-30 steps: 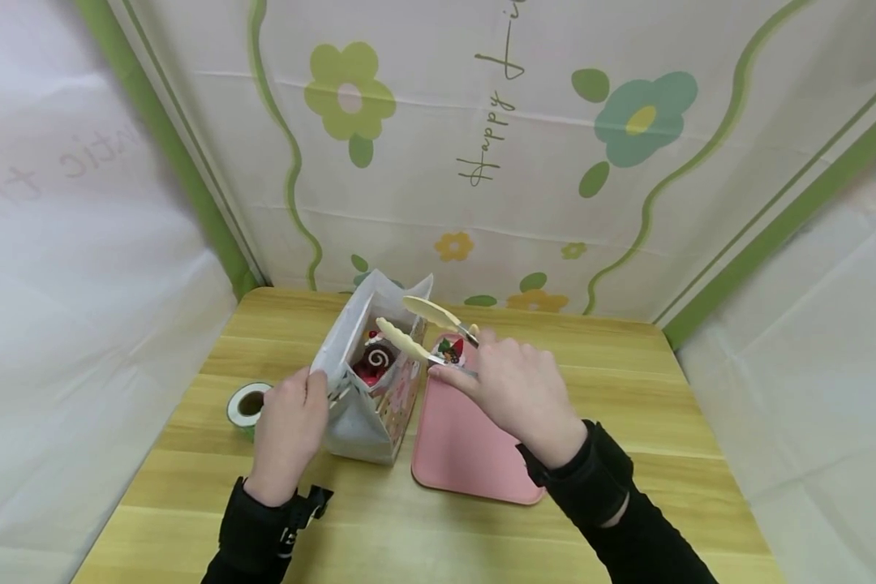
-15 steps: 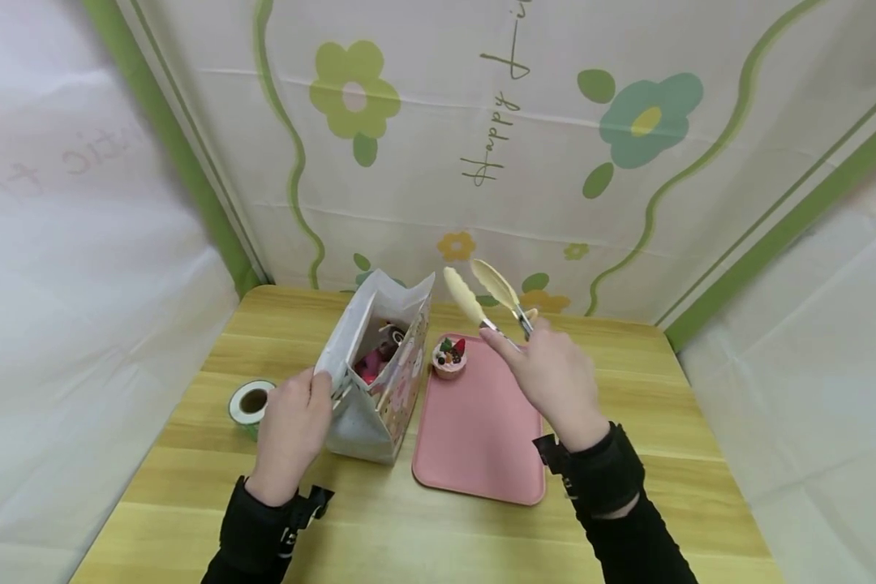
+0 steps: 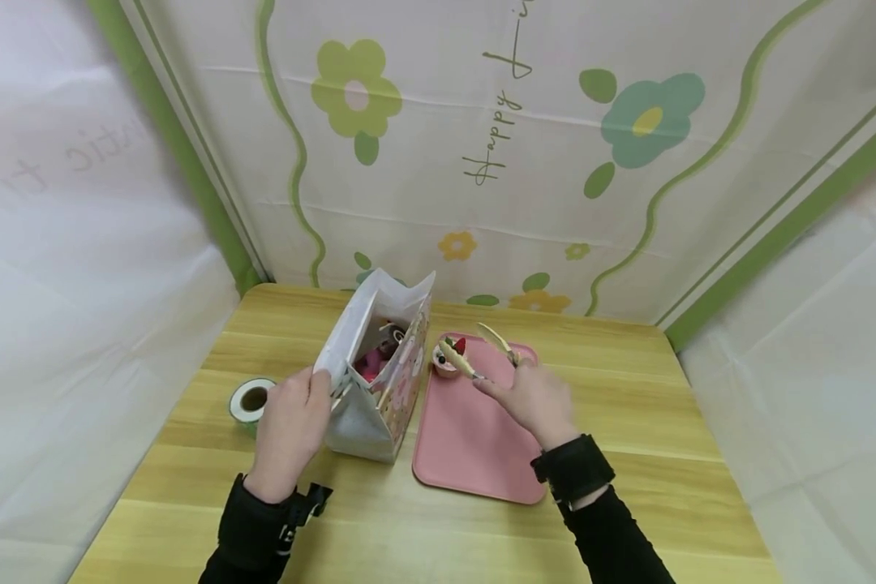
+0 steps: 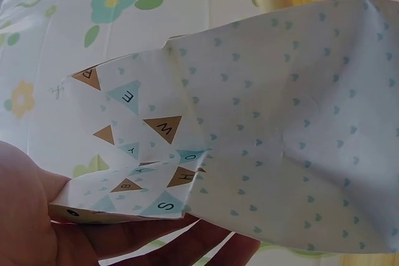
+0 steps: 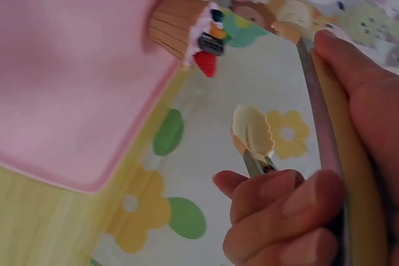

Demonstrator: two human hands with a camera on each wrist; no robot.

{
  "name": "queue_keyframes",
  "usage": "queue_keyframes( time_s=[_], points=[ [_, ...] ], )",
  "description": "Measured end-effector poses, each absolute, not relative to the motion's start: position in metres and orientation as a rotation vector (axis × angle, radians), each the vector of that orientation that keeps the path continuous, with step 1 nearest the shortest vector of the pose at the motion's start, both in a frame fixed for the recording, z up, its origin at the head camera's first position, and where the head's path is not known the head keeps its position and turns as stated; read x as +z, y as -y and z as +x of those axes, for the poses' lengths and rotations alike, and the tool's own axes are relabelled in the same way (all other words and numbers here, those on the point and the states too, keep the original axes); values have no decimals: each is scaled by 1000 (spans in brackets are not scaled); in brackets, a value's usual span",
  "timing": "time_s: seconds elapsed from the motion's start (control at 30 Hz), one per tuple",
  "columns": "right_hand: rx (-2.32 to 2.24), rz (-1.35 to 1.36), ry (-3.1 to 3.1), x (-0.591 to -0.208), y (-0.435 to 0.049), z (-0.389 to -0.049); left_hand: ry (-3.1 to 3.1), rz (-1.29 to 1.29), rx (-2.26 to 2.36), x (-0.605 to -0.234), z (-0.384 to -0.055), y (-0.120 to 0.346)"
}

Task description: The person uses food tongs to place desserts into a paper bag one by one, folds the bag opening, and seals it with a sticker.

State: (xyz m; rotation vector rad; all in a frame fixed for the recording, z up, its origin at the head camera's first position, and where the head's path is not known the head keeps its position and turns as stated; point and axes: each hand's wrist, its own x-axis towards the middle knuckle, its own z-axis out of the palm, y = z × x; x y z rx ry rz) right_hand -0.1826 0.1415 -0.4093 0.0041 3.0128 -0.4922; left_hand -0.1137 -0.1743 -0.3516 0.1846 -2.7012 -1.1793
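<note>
My left hand [image 3: 292, 430] pinches the near rim of an upright paper bag [image 3: 361, 426], whose mouth is spread apart. Inside the bag lie a dark swirl-topped cake [image 3: 392, 334] and something pink, partly hidden by the bag's wall. My right hand [image 3: 536, 401] holds a pair of tongs [image 3: 458, 359] with cream tips, spread wide, nothing between them. A cupcake [image 5: 181, 29] with a red strawberry and dark berries on top stands at the far left corner of a pink tray [image 3: 474, 442]. In the head view one tong tip overlaps the cupcake; contact cannot be told.
A roll of white tape or labels [image 3: 244, 408] stands on the wooden table [image 3: 365, 527] left of the bag, partly behind my left hand. Close behind the table hangs a white flower-printed cloth [image 3: 526, 211], with more cloth on both sides.
My right hand first swings the spread tongs from above the bag to the right, then lowers them toward the cupcake. The left hand stays on the bag's rim.
</note>
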Motion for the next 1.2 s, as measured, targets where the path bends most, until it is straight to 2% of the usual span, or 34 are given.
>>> queue_keyframes(
  time_s=[0.5,1.2],
  points=[
    [-379,-50,-3055,-456,-131,-188,2704,197,-1179,-353,-111,176],
    [-457,-21,-3020,-481,-123,-204,2706,128,-1225,-355,-117,181]
  ],
)
